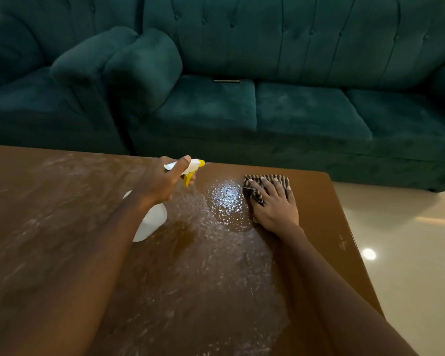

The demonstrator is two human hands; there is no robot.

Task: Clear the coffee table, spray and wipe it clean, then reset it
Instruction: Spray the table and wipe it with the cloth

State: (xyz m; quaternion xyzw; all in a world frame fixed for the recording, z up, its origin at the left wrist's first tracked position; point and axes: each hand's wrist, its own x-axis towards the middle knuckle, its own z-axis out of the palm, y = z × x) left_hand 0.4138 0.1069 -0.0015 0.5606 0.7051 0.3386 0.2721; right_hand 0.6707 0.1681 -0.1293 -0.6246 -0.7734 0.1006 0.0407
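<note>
We see the left hand (162,181) curled round the neck of a spray bottle (153,222), a finger on its yellow trigger and the nozzle aimed toward 3 o'clock; the visible body is plain white. The right hand (275,204), fingers straight and spread, presses a striped cloth (267,179) flat on the brown tabletop (62,201), the cloth showing beyond the fingertips at 12 o'clock. A glistening wet patch (228,199) lies at this hand's 9 o'clock, between both hands.

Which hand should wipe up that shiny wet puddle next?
Probably the right hand: it presses flat on the striped cloth right beside the wet patch. The left hand is busy gripping the spray bottle.
</note>
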